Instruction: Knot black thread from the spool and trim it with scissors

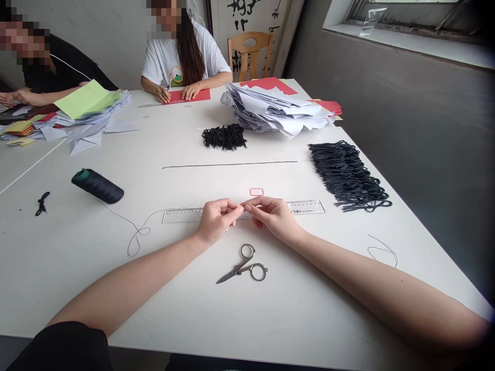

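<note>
My left hand (217, 219) is closed in a pinch over the clear ruler (315, 207). A thin black thread (149, 219) runs from the dark spool (102, 186) in loose loops to this hand. Thumb and forefinger of my right hand (273, 216) are pinched too, their tips meeting those of the left. What lies between the right fingertips is too small to make out. Below both hands, metal scissors (242, 269) rest on the table with their blades nearly together. A long black cord (230, 165) lies straight beyond the ruler.
Black looped cords (346, 175) lie in rows at right, with a smaller black bundle (224, 137) farther back. Paper piles (270, 111) stand behind. Across the table, a person's hands (191, 91) rest on red paper; another person sits at left. More loose thread (382, 251) lies near my right forearm.
</note>
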`<state>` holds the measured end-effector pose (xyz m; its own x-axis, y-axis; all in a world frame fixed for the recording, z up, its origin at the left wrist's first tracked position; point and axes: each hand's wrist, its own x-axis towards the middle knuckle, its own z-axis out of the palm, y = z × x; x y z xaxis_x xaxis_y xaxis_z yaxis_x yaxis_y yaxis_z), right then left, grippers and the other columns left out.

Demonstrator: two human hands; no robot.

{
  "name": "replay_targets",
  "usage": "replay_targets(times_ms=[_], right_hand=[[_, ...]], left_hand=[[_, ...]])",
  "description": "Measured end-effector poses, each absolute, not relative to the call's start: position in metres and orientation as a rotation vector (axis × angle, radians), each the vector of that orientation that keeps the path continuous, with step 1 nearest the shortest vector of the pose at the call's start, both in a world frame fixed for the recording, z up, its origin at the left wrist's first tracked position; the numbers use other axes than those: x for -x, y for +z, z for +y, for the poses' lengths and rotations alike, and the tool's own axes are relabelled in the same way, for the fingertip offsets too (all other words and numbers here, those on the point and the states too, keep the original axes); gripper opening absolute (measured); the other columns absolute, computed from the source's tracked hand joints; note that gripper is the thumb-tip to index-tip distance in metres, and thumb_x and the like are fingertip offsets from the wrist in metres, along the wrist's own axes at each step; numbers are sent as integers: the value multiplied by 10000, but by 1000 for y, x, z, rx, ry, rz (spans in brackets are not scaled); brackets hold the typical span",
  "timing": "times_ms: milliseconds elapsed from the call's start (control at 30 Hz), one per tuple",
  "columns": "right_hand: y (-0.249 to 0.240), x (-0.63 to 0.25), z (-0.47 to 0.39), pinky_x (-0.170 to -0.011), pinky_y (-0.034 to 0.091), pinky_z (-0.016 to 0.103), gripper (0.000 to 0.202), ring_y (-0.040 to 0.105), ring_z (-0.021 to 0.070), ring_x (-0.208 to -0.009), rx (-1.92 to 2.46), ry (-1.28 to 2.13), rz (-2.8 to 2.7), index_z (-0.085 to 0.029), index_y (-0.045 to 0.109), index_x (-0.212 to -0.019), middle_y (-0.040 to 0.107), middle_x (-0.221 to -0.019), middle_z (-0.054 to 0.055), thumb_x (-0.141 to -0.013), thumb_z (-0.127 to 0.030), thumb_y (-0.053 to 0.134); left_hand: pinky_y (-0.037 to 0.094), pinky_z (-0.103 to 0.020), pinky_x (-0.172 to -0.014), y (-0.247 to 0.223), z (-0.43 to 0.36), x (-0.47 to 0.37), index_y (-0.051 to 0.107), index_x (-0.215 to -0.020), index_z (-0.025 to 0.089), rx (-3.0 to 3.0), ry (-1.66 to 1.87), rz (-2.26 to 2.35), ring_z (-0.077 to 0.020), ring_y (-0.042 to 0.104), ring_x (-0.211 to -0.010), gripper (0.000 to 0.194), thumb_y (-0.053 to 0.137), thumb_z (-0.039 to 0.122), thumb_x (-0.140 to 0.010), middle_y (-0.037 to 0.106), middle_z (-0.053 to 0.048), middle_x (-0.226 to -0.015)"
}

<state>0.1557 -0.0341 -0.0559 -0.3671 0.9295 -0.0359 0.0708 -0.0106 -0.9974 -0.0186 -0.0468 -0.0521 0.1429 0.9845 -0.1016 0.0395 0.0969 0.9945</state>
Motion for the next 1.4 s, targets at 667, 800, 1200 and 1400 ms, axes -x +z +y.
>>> replay_targets(times_ms=[667,800,1200,1400], right_hand=[[-54,-156,-33,-536,445,237,284,498,81,-539,1016,1558,-1356,-187,621,-795,600,-689,-10,-783,-462,692],[-46,-158,-25,-538,453,214,240,599,86,-646,945,1707,-1018,-198,550,-796,671,-973,31,-767,-388,693],[-4,-175,-20,-457,368,191,225,539,76,-622,1016,1363,-991,-221,531,-862,600,-922,7,-766,-367,673],[-19,-172,-22,-693,472,260,251,595,133,-837,1071,1276,-1234,-234,642,-990,645,-1124,42,-827,-422,611]], left_hand=[[264,-201,-382,-53,-47,19,662,-744,145,-1225,995,1152,-51,356,-395,301,705,442,-761,482,43,-488],[262,-194,-378,-54,-45,19,658,-765,153,-1179,1022,1153,-54,365,-402,310,711,459,-758,482,45,-493],[213,-193,-366,-20,-30,41,672,-709,138,-1248,1138,1195,-52,357,-396,257,750,383,-700,518,13,-481],[218,-197,-364,-14,-39,38,673,-704,150,-1298,1105,1168,-56,346,-383,236,738,377,-711,482,29,-456]])
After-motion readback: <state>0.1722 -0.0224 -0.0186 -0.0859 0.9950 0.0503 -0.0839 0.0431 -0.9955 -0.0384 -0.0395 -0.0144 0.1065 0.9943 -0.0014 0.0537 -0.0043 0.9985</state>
